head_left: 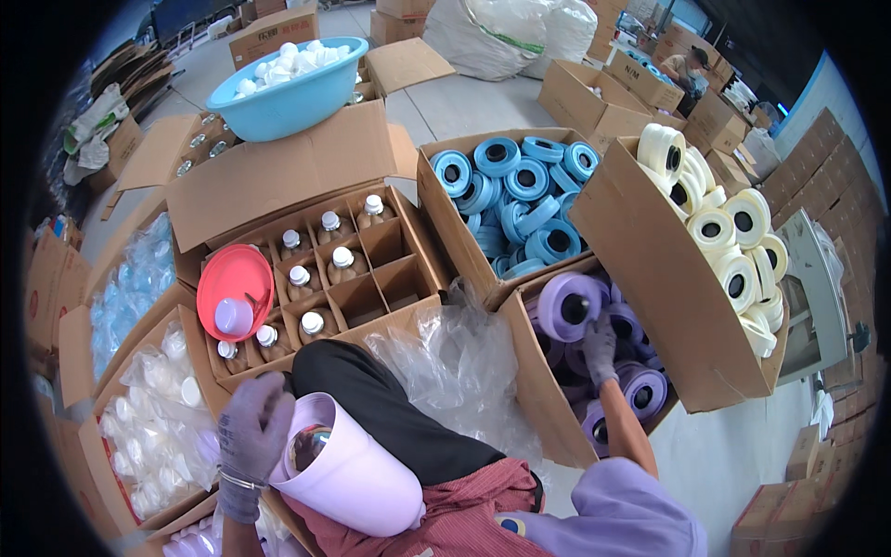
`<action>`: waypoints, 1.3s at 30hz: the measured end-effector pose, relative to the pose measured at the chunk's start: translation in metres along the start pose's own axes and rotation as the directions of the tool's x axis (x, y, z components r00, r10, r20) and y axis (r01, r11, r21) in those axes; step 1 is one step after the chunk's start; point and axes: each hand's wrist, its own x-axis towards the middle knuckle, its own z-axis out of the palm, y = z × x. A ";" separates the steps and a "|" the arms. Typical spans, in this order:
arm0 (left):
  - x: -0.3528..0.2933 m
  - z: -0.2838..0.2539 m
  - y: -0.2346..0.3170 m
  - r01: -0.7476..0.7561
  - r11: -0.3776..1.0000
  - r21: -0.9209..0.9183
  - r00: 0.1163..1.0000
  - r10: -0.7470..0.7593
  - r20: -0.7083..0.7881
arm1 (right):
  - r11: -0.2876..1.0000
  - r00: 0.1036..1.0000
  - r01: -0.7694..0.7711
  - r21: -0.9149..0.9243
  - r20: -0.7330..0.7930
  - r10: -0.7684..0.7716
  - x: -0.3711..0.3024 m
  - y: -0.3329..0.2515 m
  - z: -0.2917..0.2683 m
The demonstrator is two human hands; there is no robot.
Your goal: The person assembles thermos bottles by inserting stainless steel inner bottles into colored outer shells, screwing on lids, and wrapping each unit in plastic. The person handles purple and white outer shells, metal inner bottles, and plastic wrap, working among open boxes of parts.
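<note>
Purple roll [568, 306] sits at the top of the open carton [543, 390] of purple rolls, right at the tips of the right hand [600, 348]. Head view, the only one: that hand wears a grey glove, its fingers are together and closed over the near rim of the roll, by the dark core hole. Looks like a pinch on the edge, thumb hidden, so how deep the grip goes cannot be told. More purple rolls lie below and to the right of the fingers, packed tight and touching each other.

Lilac container [348, 469] rests on the person's lap, mouth tilted up-left. The left hand [252, 436], gloved too, curls over its rim, fingers clamped on the lip, thumb side not seen. Something dark shows inside the mouth, too unclear to name.

Handling, as a guess: the roll reads as wound tape or film on a stiff core, light to middling, firm at the edge, smooth-faced and a bit slippery under a glove. Best hold is a finger in the core hole with the thumb on the outer face. The container looks like thin rigid plastic, light, easy to steady by the lip.

Beyond the right fingers stand a box of blue rolls [520, 190] and a tipped box of cream rolls [729, 232]. Ahead of the left fingers is a divided carton of capped bottles [325, 265] with a red lid [234, 278] on it.
</note>
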 end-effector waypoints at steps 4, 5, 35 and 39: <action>0.036 0.002 0.034 0.162 0.788 -0.594 0.985 -0.098 0.139 | 0.737 0.975 0.109 0.667 0.071 -0.209 0.036 -0.209 -0.099; 0.039 0.005 0.048 0.168 0.546 -0.821 0.978 0.013 0.209 | 0.679 0.939 0.100 0.728 0.157 -0.307 0.033 -0.265 -0.119; -0.009 -0.031 -0.044 -0.479 0.850 -0.218 0.859 0.403 -0.316 | 0.394 0.172 0.060 0.917 0.379 -0.909 -0.040 -0.478 -0.078; -0.046 -0.032 -0.072 -0.264 0.866 -0.425 0.956 0.294 0.006 | 0.618 0.251 -0.283 0.733 0.679 -0.690 -0.024 -0.442 -0.070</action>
